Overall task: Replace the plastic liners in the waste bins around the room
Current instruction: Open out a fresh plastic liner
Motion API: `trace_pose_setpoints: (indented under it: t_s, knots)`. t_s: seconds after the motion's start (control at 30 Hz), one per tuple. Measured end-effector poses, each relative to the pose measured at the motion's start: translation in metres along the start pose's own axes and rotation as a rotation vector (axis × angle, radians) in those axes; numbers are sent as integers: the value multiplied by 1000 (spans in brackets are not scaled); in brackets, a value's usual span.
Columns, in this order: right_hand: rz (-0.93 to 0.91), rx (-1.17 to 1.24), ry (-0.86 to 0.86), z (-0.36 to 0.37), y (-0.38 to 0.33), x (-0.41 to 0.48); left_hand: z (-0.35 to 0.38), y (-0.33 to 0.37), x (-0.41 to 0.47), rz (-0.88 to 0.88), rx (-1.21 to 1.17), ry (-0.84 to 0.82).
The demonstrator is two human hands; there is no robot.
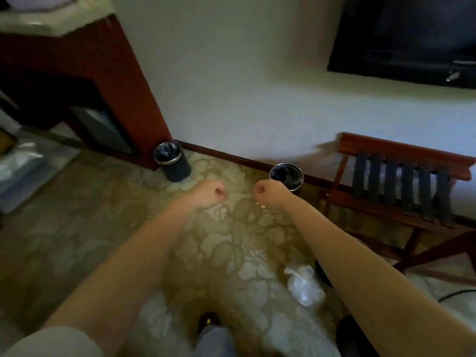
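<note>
Two small dark waste bins with metal rims stand on the patterned carpet along the wall. One bin (pixel 172 162) is beside the wooden cabinet, the other bin (pixel 287 176) is next to the luggage rack. Both show a shiny liner inside. My left hand (pixel 210 194) and my right hand (pixel 268 194) are stretched out in front of me above the carpet, each curled into a fist with nothing visible in it. My right hand partly overlaps the right bin's rim. A crumpled clear plastic bag (pixel 305 286) lies on the carpet under my right forearm.
A red-brown cabinet (pixel 123 86) with a mini fridge stands at the left. A wooden luggage rack (pixel 401 181) with dark straps sits at the right under a wall-mounted television (pixel 407 39). Clear plastic sheeting (pixel 23 161) lies at the far left. My shoe (pixel 209 321) is near the bottom.
</note>
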State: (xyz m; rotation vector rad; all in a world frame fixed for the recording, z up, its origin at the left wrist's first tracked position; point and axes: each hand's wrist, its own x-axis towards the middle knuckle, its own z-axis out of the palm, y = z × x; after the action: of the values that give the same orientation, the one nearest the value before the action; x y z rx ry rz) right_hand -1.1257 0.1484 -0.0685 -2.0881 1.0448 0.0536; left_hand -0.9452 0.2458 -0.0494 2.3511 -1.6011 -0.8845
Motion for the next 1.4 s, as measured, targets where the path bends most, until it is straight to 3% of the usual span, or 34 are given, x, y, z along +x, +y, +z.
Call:
trace_pose_setpoints:
  t_s: [0.33, 0.67, 0.97, 1.4]
  knots:
    - [-382, -194, -151, 124, -272, 123, -124, -248, -94, -340, -178, 262]
    - [-545, -330, -322, 271, -492, 215, -210, -483, -154, -603, -454, 484]
    - [-645, -356, -430, 349, -616, 341, -280, -623, -130, -740, -516, 555]
    - [-797, -292, -469, 387, -856, 553, -491, -806, -48, -836, -395, 693]
